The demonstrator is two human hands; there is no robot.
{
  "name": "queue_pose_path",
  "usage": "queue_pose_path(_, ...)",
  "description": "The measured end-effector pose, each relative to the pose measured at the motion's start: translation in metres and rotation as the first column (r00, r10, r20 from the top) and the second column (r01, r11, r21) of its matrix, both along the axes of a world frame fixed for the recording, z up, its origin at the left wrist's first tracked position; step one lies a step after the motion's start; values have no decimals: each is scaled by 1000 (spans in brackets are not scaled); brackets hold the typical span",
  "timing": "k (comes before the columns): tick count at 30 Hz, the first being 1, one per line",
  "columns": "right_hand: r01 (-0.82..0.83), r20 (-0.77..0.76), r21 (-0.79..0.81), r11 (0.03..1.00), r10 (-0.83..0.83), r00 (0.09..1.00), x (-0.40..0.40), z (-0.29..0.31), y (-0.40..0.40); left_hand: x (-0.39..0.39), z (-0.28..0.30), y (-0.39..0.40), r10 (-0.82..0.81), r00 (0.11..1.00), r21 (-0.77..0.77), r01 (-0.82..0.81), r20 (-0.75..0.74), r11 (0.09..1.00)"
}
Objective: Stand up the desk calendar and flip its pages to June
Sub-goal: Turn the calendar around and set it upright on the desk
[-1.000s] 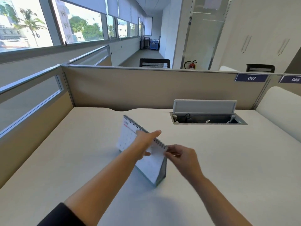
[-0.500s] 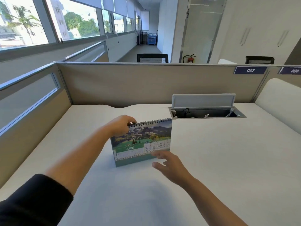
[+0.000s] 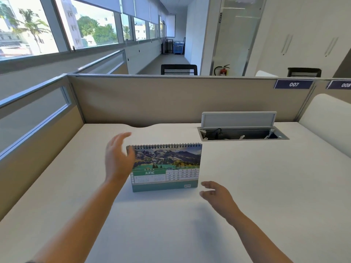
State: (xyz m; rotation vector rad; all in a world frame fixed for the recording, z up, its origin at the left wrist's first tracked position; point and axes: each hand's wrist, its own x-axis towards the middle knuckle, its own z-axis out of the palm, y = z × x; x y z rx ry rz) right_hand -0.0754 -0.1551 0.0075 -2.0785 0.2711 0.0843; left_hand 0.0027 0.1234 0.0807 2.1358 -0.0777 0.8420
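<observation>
Released since half a second ago: left hand (image 3: pixel 118 160) off the spiral binding, right hand (image 3: pixel 218 196) drawn back from the lower page edge. Both hands spread, fingers loose, pinching nothing; left just beside the left end, contact not determinable; right near the lower right corner, apart. Desk calendar (image 3: pixel 165 168) upright on the tabletop (image 3: pixel 266 186), centre, facing the wearer, JUNE showing. Task judged complete. Handling assessment: light, card tent fairly stiff, pages thin, easily tipped. Best held at the wire binding or base edges.
</observation>
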Motion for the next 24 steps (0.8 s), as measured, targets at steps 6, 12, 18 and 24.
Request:
queue_pose_path(6,156,-32,-85,984,-159,987,1,-45,-19,-34,-105,15,-115,860,-345,-75,-497,936)
queue_pose_path(12,164,99,18,986,-165,981,16,-63,17,-38,-138,2,-44,822,-187,-77,-568,979)
queue_pose_path(18,252,219,-75,965,-231,948,37,-76,28,-26,-152,-2,79,842,-57,-129,-534,990)
queue_pose_path(24,393,285,-123,911,-347,894,62,-81,30,-6,-150,-6,105,856,-74,-164,-506,984)
